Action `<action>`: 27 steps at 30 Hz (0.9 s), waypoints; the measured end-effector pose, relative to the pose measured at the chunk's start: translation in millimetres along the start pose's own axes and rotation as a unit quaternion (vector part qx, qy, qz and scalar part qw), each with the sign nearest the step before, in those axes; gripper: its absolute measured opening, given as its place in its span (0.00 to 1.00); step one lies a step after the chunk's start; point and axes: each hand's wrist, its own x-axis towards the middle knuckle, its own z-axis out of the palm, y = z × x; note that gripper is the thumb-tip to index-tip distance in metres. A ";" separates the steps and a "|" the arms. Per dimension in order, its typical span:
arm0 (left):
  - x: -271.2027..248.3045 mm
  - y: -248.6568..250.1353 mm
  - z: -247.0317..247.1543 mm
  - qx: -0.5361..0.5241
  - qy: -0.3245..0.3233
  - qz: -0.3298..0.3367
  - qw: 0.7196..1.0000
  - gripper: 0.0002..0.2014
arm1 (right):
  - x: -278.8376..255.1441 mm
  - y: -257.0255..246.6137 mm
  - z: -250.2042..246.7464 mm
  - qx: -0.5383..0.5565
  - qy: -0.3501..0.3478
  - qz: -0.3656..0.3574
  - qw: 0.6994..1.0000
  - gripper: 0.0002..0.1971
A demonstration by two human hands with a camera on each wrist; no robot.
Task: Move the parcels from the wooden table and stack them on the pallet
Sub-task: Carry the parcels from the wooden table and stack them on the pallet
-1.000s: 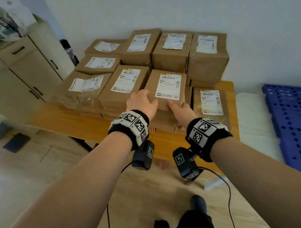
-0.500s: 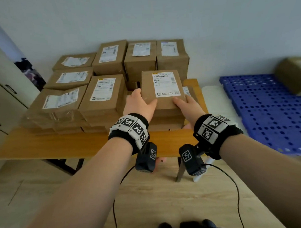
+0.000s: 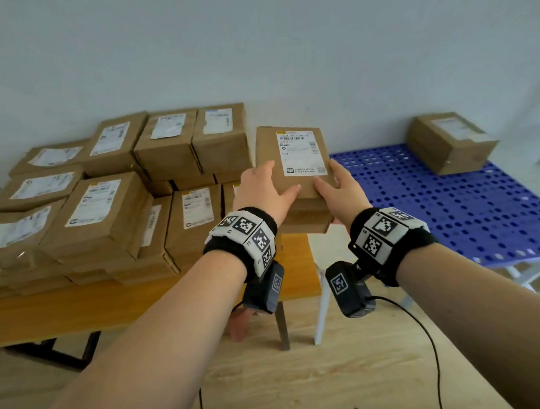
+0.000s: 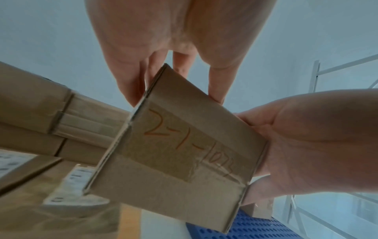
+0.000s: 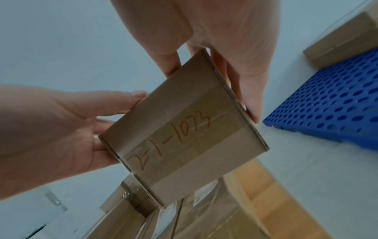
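Parcels (image 3: 116, 209) in brown cardboard crowd the wooden counter (image 3: 82, 308), stacked in several layers with white shipping labels facing up. To the right of the counter, lower down, lies the blue perforated pallet (image 3: 464, 203), and one brown box (image 3: 450, 143) already sits at its far corner by the wall.

Between the two, lifted clear above the counter's right end, is the held parcel (image 3: 291, 163), its labelled top turned toward the head camera and its near end lower than its far end. The wrist views show its taped end face with orange handwriting, which appears to read "2-1-1073" (image 4: 184, 142).

The left hand (image 3: 262, 192) grips the parcel's left side, thumb lying across the top near the label and fingers wrapped down the side and underneath. The right hand (image 3: 338, 189) clasps the opposite side the same way, thumb on top, fingers curled round the edge (image 5: 245, 77). Both wrists wear black bands carrying black-and-white square markers (image 3: 248, 232), with a small black camera unit (image 3: 348, 290) hanging beneath each.
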 end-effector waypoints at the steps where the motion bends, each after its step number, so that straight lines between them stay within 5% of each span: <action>1: 0.9 13.8 8.3 0.001 0.002 -0.001 1.000 0.35 | 5.0 4.1 -14.1 -0.008 -0.001 -0.005 1.000 0.31; 13: 27.3 132.3 122.6 -0.007 -0.048 -0.016 0.999 0.33 | 61.5 66.5 -158.0 -0.054 0.006 -0.005 0.999 0.26; 27: 130.3 149.2 194.8 0.001 -0.131 0.006 0.991 0.38 | 152.9 92.8 -194.9 -0.077 0.048 0.042 0.995 0.26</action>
